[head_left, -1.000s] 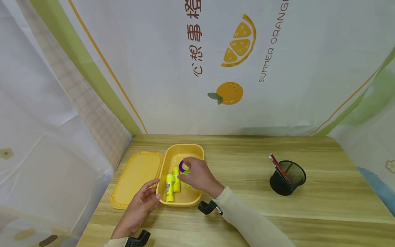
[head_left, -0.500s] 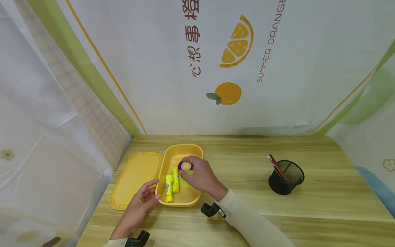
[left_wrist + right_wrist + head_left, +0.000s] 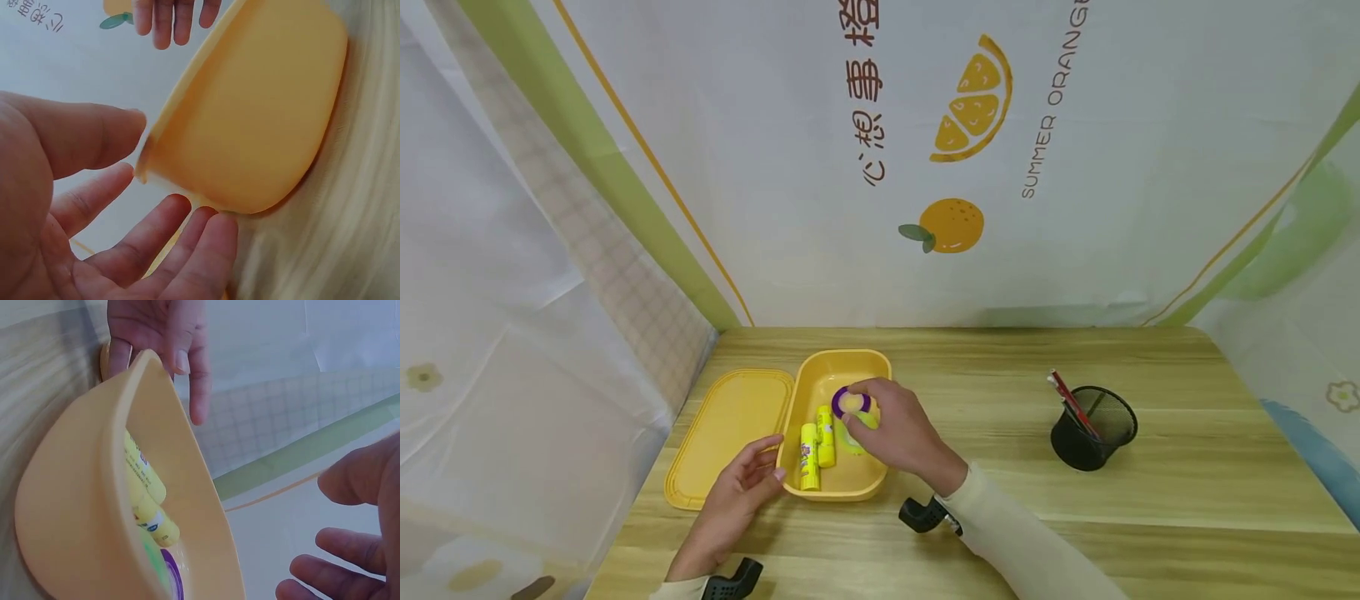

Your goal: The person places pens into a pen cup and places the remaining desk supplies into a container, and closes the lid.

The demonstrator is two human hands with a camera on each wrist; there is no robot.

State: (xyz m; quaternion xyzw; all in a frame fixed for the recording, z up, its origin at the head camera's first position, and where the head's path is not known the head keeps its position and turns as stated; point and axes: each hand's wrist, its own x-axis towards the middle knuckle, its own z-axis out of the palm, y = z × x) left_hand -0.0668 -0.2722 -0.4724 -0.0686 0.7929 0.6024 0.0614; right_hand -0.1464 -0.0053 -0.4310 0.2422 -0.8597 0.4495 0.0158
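Note:
A yellow plastic box [image 3: 859,492] stands on the table. Two yellow glue sticks, one nearer glue stick [image 3: 809,457] and one farther glue stick [image 3: 825,436], lie in its left half. Beside them are a purple ring [image 3: 837,405], which looks like a tape roll, and a bright green item [image 3: 850,442], partly covered by my right hand [image 3: 895,423]. That hand hovers over the box, thumb and fingers apart, holding nothing in the right wrist view. My left hand [image 3: 739,492] touches the box's near left corner with thumb and fingertips, its fingers loosely spread in the left wrist view.
A yellow lid [image 3: 730,437] lies flat on the wooden table [image 3: 985,500], left of the box. Farther right stands a black mesh pen cup [image 3: 1086,437] with a red pencil [image 3: 1072,404] in it. A printed white cloth [image 3: 1075,267] hangs behind the table.
My right hand has drawn back slightly to the right, and more of the purple ring and the green item shows. The left hand stays at the box's corner.

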